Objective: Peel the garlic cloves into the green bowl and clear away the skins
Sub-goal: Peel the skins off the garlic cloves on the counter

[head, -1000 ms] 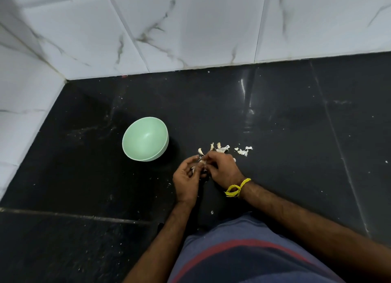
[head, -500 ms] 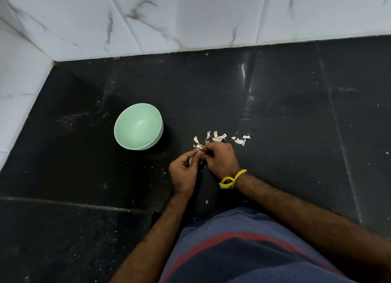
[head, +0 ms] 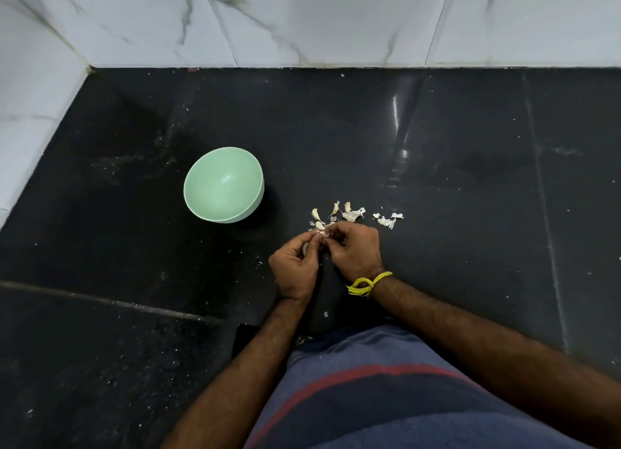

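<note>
Pinched between the two grips, meeting fingertip to fingertip: a small pale garlic clove (head: pixel 322 233), papery and only partly seen behind the fingers. Left hand (head: pixel 295 269) curled narrow, thumb and forefinger closed on the clove's left end. Right hand (head: pixel 357 251) likewise curled, knuckles up, fingertips nipping the same clove from the right. Knotted round the right wrist, a bright yellow thread band (head: pixel 366 284), frayed at the knot.

Just beyond the fingertips, on the far side: a loose scatter of unpeeled garlic cloves (head: pixel 333 210), small, curved and cream-coloured with tapered points, lying on the glossy black stone worktop (head: pixel 470 196). Right of these, a little apart, thin white flakes of torn garlic skin (head: pixel 388 219), crumpled and dry-looking.

Further left and slightly farther off, well clear of both hands: the round pale green plastic bowl (head: pixel 201 210), smooth, matt, upright, with nothing visible inside.

Worktop surface polished and reflective, crossed by thin joint lines, dusted all over with tiny white specks. Along the far and left edges, white marble-patterned wall tiles (head: pixel 302 21) with grey veining, smooth and faintly shiny.

At the near edge, bare forearms coming in from below, over a blue knitted garment with a red stripe (head: pixel 386 391).
</note>
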Demonstrator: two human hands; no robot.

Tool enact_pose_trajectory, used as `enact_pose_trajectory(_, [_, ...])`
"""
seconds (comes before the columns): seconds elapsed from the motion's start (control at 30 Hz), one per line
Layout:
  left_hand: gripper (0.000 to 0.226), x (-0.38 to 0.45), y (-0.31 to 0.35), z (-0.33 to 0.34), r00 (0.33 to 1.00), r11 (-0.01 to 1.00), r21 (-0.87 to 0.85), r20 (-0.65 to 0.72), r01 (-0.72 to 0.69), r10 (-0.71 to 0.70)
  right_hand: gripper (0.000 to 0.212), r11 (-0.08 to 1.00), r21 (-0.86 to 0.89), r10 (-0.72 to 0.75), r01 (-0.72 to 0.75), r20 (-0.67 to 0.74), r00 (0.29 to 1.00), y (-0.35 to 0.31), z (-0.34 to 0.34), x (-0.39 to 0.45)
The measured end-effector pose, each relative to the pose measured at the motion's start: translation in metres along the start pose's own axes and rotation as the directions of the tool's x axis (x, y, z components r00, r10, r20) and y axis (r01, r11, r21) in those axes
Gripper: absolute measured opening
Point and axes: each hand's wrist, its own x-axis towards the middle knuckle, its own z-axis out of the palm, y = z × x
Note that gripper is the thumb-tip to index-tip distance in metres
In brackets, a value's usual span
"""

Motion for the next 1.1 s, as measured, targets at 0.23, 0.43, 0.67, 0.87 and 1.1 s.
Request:
enact_pose_trajectory(0.23, [0.018,0.001,0.007,-0.003,0.992,0.986,-0.124,0.054,0.116,-0.110,0.010,0.984,0.148,0.082,-0.095,0.087,0.993,-0.001,-0.011,0.008])
enact_pose_trajectory(0.43, [0.006,0.012,0.018,0.003,0.982,0.971,-0.149,0.049,0.185,-0.180,0.010,0.978,0.171,0.123,-0.121,0.003,0.992,-0.001,-0.022,0.010])
enact_pose_trajectory(0.67, [0.011,0.030,0.033,0.011,0.971,0.967,-0.104,0.086,0.233,-0.225,0.021,0.984,-0.177,0.036,-0.026,0.055,0.998,-0.002,-0.042,0.030])
enact_pose_trajectory(0.87, [0.017,0.034,0.040,0.010,0.951,0.923,-0.229,0.096,0.309,-0.295,0.012,0.969,-0.246,0.002,0.007,0.035,0.999,-0.009,-0.049,0.038])
enact_pose_trajectory(1.1, [0.022,0.033,0.047,0.002,0.890,0.771,-0.447,0.269,0.453,-0.367,0.029,0.934,-0.356,-0.003,0.039,0.102,0.995,-0.017,-0.049,0.040])
